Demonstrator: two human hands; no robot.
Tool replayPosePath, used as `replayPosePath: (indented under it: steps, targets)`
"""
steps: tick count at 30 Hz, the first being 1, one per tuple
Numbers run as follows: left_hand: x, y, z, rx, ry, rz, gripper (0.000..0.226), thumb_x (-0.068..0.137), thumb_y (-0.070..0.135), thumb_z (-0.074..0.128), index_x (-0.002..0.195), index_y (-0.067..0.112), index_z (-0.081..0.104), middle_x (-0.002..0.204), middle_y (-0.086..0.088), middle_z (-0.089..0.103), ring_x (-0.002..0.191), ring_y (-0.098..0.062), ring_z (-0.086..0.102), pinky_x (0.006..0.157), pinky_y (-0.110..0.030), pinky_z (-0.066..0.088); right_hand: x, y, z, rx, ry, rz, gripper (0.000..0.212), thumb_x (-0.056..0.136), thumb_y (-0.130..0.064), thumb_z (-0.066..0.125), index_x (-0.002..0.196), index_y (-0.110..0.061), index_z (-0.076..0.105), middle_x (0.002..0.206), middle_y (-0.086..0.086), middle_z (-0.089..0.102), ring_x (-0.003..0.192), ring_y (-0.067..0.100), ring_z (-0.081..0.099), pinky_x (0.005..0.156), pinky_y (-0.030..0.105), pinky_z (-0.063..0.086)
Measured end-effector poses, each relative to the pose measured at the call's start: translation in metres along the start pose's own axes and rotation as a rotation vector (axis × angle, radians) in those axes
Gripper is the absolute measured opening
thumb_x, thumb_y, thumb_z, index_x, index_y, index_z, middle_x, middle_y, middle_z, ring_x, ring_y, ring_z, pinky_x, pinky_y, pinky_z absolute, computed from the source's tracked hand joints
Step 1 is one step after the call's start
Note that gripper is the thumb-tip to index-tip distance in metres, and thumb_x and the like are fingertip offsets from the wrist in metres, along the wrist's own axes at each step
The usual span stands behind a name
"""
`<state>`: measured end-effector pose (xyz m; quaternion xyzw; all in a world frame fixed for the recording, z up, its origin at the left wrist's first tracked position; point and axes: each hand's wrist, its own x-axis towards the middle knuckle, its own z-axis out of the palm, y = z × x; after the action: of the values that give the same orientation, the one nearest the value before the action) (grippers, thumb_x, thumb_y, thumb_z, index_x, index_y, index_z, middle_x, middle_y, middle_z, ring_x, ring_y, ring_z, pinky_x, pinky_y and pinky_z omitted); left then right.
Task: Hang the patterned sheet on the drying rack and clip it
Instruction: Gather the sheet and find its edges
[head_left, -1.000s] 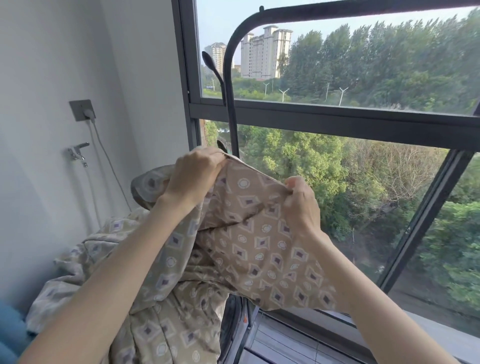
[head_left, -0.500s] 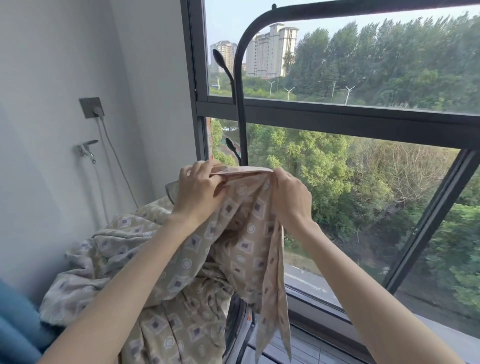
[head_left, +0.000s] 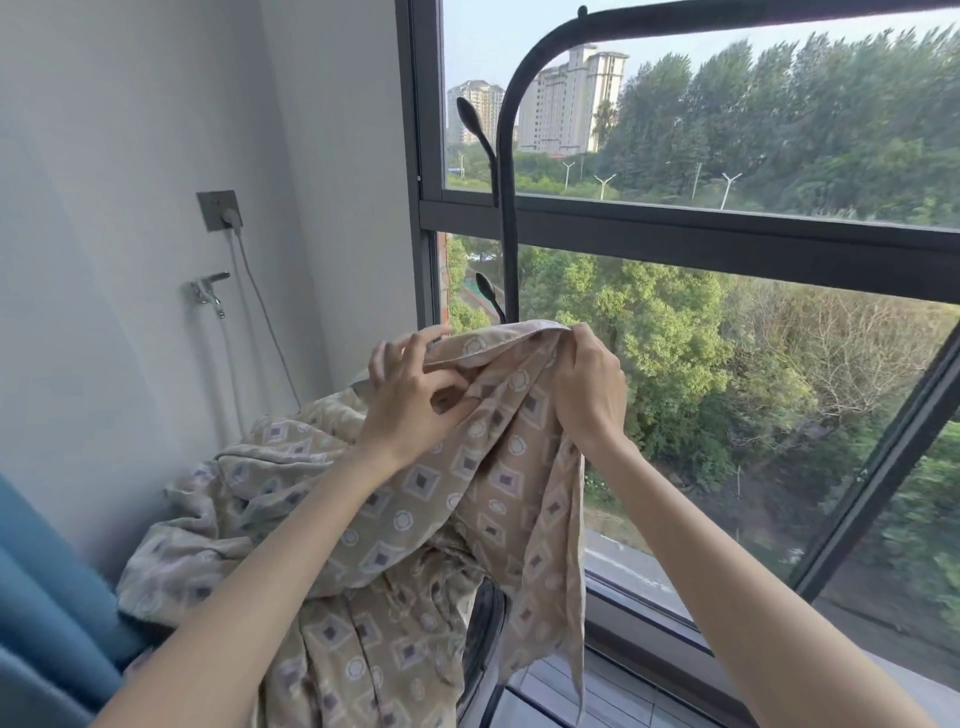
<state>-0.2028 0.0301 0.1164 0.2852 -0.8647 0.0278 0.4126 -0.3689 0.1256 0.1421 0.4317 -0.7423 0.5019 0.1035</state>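
Fingers of left hand (head_left: 415, 400) now splayed, thumb still pinching patterned sheet (head_left: 493, 467) hem; right hand (head_left: 592, 395) grips same hem just beside. Rest hangs below both hands, drying rack (head_left: 506, 208) pole behind.

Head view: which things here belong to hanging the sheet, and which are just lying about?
For the job: patterned sheet, drying rack, left hand and right hand, both holding the sheet.
Lying about: wall socket, tap, blue fabric.

Left hand (head_left: 415, 395) and right hand (head_left: 589, 387) hold the patterned sheet (head_left: 493, 493) before the drying rack (head_left: 506, 208). The window (head_left: 727, 234) is behind. On the left wall, a socket (head_left: 219, 209) sits above a tap (head_left: 208, 291).
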Motion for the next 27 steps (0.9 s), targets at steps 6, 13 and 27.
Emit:
replayPosePath:
  steps: [6, 13, 27]
  targets:
    - [-0.008, 0.015, 0.001, 0.092, 0.195, 0.138, 0.021, 0.080, 0.046, 0.067, 0.089, 0.027, 0.067, 0.120, 0.000, 0.047, 0.108, -0.024, 0.041, 0.089, -0.045, 0.040, 0.001, 0.006, -0.002, 0.003, 0.001, 0.036, 0.026, 0.100, -0.018, 0.031, 0.080, -0.011, 0.047, 0.078, 0.006, 0.062, 0.064, 0.026, 0.054, 0.053, 0.032, 0.035]
    - [-0.015, 0.011, 0.013, 0.152, 0.035, -0.005, 0.026, 0.077, 0.041, 0.067, 0.083, 0.017, 0.072, 0.118, -0.003, 0.054, 0.111, -0.026, 0.036, 0.096, -0.047, 0.036, -0.001, 0.004, -0.003, 0.015, 0.000, 0.039, 0.025, 0.100, -0.017, 0.030, 0.082, -0.012, 0.046, 0.080, 0.003, 0.061, 0.067, 0.026, 0.054, 0.056, 0.032, 0.035]
    - [0.044, 0.020, -0.054, -0.052, 0.116, 0.059, 0.029, 0.094, 0.033, 0.047, 0.099, 0.005, 0.051, 0.083, -0.006, 0.065, 0.068, -0.018, 0.060, 0.062, -0.030, 0.052, -0.003, 0.027, -0.008, -0.142, -0.130, -0.063, 0.019, 0.091, 0.002, 0.033, 0.077, -0.007, 0.041, 0.084, 0.012, 0.058, 0.069, 0.031, 0.053, 0.060, 0.042, 0.042]
